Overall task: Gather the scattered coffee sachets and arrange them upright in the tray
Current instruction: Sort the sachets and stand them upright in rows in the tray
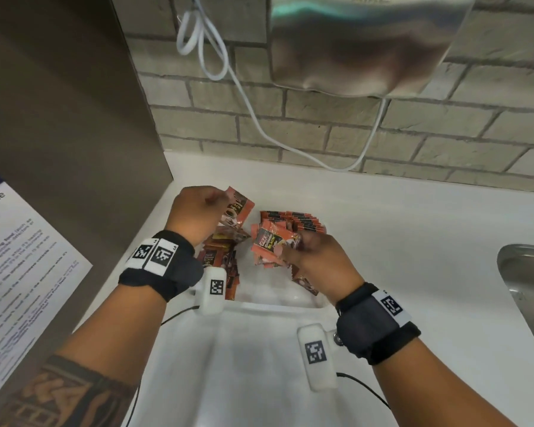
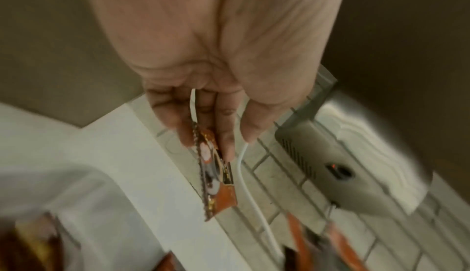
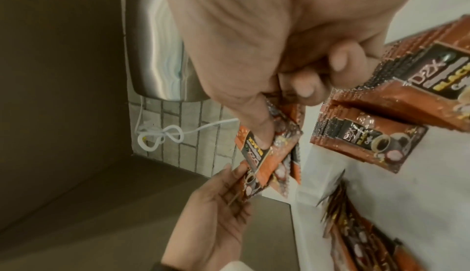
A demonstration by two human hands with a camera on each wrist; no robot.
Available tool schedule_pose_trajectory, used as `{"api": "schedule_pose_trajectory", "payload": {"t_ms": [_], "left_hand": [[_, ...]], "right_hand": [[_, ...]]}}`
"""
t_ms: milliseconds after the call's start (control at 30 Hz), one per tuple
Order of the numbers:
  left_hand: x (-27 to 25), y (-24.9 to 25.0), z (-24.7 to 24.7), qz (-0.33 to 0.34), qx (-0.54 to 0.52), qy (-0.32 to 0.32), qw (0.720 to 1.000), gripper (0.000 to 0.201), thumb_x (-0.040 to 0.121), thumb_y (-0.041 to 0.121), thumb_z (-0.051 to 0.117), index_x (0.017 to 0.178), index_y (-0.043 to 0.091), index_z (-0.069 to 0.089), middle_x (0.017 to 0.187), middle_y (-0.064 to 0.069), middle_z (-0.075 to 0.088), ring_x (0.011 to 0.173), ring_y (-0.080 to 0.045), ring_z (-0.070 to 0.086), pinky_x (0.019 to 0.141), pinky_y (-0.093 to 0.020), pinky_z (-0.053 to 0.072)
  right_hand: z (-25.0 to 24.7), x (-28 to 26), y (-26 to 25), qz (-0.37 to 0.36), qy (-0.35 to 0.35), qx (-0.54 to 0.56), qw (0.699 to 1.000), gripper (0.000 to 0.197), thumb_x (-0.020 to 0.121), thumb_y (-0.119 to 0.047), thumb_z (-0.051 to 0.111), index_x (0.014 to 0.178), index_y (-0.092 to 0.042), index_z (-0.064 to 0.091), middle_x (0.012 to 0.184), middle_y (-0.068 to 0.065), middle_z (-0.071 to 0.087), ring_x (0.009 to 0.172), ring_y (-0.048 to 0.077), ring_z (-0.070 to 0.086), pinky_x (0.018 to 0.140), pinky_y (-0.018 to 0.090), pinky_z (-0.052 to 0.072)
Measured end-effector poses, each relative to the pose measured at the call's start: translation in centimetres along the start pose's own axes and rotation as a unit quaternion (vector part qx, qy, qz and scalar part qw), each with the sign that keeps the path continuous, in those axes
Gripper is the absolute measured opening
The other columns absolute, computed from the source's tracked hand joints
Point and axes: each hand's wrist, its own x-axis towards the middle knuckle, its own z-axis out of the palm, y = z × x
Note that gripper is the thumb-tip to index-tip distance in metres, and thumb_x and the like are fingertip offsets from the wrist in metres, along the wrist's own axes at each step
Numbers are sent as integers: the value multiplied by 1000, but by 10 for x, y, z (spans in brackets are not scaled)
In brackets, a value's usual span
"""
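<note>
Left hand [image 1: 195,211] pinched one sachet [image 1: 239,208] by its edge, fingers [image 2: 223,134] clamped on it, held above the tray's [image 1: 259,306] left side. Right hand [image 1: 315,257] held a small bunch of sachets [image 1: 272,241], thumb and fingers [image 3: 262,130] clamped on the fanned stack, over the tray's middle. In the right wrist view the left hand reached toward that bunch, touching or nearly so; couldn't tell which.

White tray sat on the white surface [image 1: 413,241]. A row of sachets [image 1: 293,220] stood upright at its far end; darker ones [image 1: 222,260] lay piled loose on the left side, under the left wrist. Some were still flat, so the job looked partway done.

Risks, as a guess:
- The bunch was fanned and uneven; loosening the grip to add one could let sachets slip out and scatter.
- Slick foil and a light pinch on the single sachet meant it could twist or drop.
- Pushing new ones in could knock the upright row over, since nothing visibly braced it.
- Sink [image 1: 524,278] was at the right, well apart; a low risk.
</note>
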Motion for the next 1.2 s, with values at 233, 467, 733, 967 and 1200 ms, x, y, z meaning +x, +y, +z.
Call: {"api": "schedule_pose_trajectory", "payload": {"t_ms": [233,467,733,967,1200], "left_hand": [[-53,6,19,-64,-199,-84,974,37,82,42,79,91,8,66,81,-6,70,76,-23,71,81,-46,61],[-58,-36,3,-193,-347,-164,903,34,91,9,68,123,-1,61,119,-27,67,99,-37,67,94,-50,52],[-45,-61,-13,-226,-421,-226,849,40,87,11,65,123,-5,64,107,-31,64,84,-36,67,74,-40,60],[-19,-70,-37,-202,-440,-141,864,40,95,4,57,132,-9,52,122,-29,65,102,-41,69,83,-47,58],[-8,-69,-48,-173,-478,-128,852,49,97,-3,48,144,1,40,120,-31,65,94,-42,70,78,-48,59]], "right_hand": [[19,15,-5,12,-58,73,996,19,95,-25,68,109,-13,72,76,-15,73,65,-5,65,63,17,48],[74,12,-14,27,-44,9,999,33,89,-29,75,112,-15,56,83,-7,63,68,12,64,63,27,54],[116,17,-26,8,-40,-32,999,31,89,-30,73,117,-20,62,109,-2,70,91,25,71,84,46,59],[106,31,-30,80,26,-96,992,16,99,-37,56,110,-25,61,94,-6,66,91,22,67,74,29,47],[126,69,-21,189,-46,-151,969,52,98,-38,57,140,-11,41,91,-4,67,97,23,66,90,34,53]]}}
